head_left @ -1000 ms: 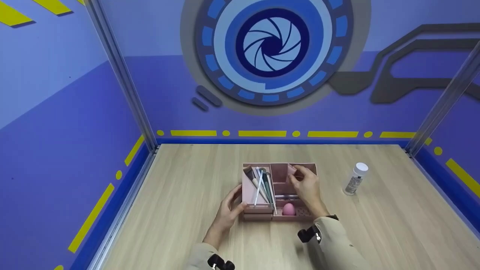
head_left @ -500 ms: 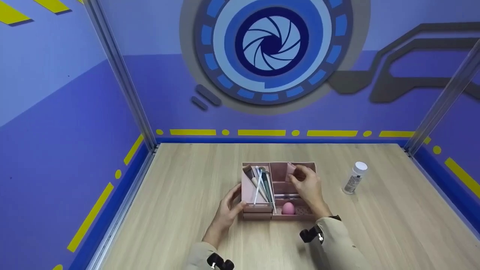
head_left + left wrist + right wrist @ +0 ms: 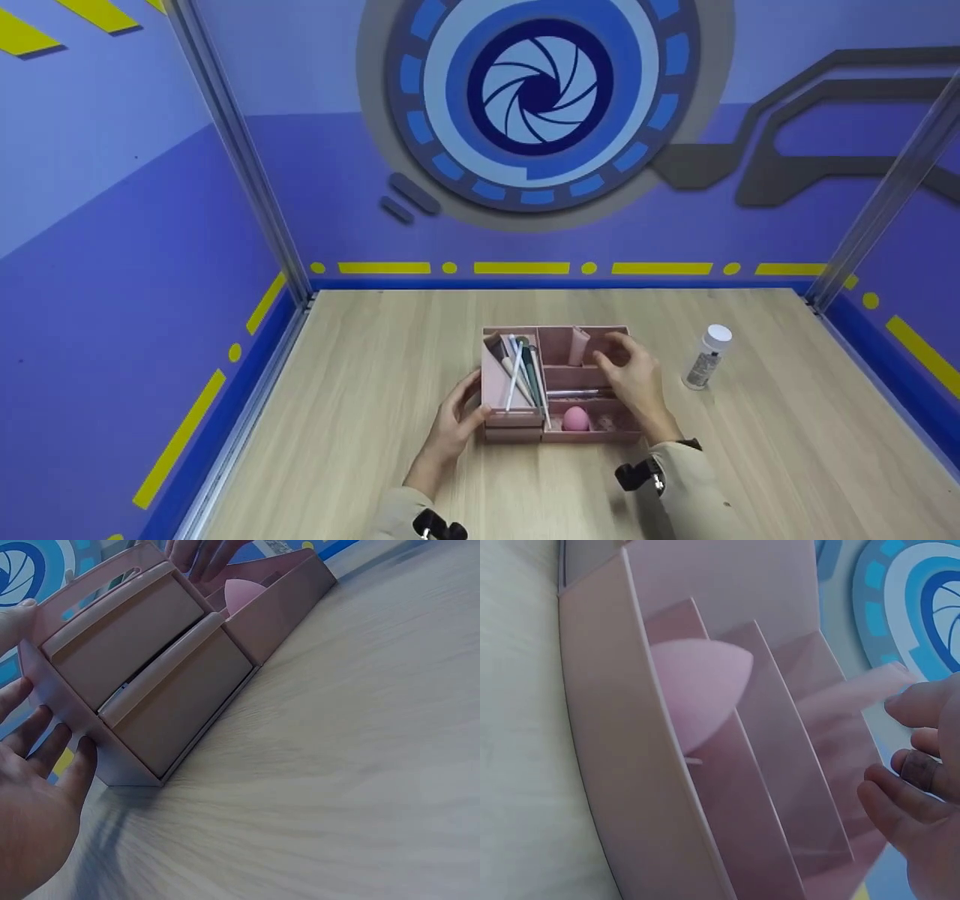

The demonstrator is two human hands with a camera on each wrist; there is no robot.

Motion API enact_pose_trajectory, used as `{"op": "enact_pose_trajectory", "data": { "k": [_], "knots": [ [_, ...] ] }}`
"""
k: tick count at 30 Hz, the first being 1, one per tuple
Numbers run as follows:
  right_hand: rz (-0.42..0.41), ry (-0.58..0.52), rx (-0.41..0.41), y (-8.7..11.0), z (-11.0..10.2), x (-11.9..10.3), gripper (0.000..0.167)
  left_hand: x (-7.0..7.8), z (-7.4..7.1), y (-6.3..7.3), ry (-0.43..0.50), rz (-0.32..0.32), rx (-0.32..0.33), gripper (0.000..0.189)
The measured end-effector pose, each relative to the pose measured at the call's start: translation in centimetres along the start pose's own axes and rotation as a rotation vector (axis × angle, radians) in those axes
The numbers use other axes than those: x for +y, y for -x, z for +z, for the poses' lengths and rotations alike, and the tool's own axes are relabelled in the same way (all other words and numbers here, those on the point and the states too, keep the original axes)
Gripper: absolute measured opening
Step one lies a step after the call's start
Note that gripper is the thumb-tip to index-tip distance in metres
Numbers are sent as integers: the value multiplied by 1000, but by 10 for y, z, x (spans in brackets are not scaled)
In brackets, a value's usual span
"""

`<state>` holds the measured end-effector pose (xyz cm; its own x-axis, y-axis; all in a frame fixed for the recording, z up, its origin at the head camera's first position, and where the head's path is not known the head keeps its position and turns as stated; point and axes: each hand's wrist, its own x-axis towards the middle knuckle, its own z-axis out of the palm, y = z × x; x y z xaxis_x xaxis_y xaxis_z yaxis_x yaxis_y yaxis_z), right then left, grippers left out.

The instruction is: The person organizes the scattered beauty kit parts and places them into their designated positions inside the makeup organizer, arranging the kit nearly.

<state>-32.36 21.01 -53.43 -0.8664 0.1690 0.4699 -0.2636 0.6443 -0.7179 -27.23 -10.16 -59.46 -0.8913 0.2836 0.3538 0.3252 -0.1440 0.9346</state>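
Note:
A pink desktop organizer [image 3: 514,435] stands on the table, with drawers at its left front and open compartments on the right. My left hand [image 3: 452,416] rests against its left side, fingertips on the wall and thumb at the top edge. My right hand [image 3: 636,382] hovers over the right compartments, fingers apart and holding nothing. Just left of its fingertips, a pale pink tube [image 3: 578,346] stands upright in the rear compartment. In the front one sits a pink makeup sponge [image 3: 575,419]. Makeup brushes [image 3: 529,371] lie across the organizer's left top.
A clear bottle with a white cap [image 3: 706,358] stands on the table to the right of the organizer. Slim shiny sticks [image 3: 574,393] lie in the middle compartment. Blue printed walls with metal posts [image 3: 247,161] border the wooden table [image 3: 375,352].
My right hand has let go of the pink tube and drawn away to the right, its fingers spreading. The tube stays standing in the rear compartment. My left hand keeps its place.

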Motion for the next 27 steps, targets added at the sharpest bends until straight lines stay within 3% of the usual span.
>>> {"op": "enact_pose_trajectory", "data": {
  "k": [11, 16, 27],
  "knots": [
    [51, -115, 9, 0, -20, 7, 38, 0, 0, 1, -1, -21, 27, 62],
    [44, -151, 52, -1, -28, 10, 37, -1, 0, 3, 13, -23, 18, 62],
    [-37, -23, 159, -3, -46, 13, 38, 0, 0, 2, 4, -14, 4, 62]
  ]
}}
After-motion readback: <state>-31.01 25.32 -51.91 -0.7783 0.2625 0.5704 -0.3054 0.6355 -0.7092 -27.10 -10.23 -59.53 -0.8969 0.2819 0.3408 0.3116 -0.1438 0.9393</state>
